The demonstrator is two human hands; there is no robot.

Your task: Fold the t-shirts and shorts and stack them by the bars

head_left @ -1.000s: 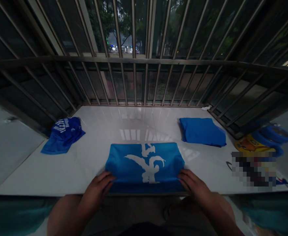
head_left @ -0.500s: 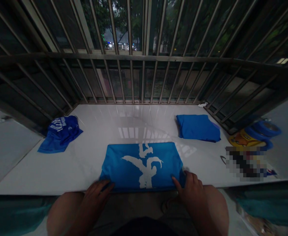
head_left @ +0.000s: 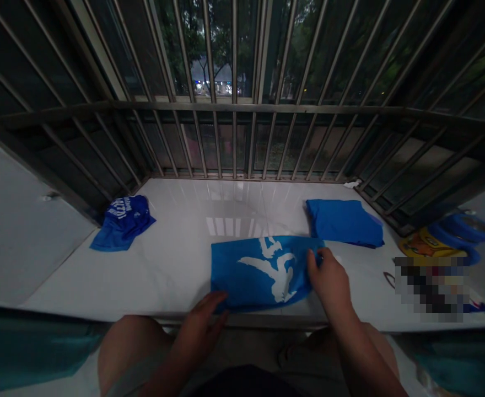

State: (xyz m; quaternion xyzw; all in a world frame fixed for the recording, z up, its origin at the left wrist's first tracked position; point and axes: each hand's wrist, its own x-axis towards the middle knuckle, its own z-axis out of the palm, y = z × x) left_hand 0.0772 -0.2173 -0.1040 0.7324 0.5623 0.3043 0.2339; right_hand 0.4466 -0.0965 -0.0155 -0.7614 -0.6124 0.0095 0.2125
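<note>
A folded blue shirt with a white print (head_left: 263,270) lies on the white sill (head_left: 176,259) near its front edge. My right hand (head_left: 329,278) rests on the shirt's right end, fingers curled over the cloth edge. At the shirt's front left corner is my left hand (head_left: 203,322), its fingers stretched out and touching the lower edge of the fabric.
A folded plain blue garment (head_left: 344,222) lies at the back right. A crumpled blue shirt with white lettering (head_left: 122,220) sits at the back left. Metal window bars (head_left: 234,110) fence the sill. Blue round objects and a yellow item (head_left: 441,242) sit at the right.
The shirt and both hands now sit further right in view, as the view has shifted. My right hand has moved up along the shirt's right end; the left has slid to the front left corner.
</note>
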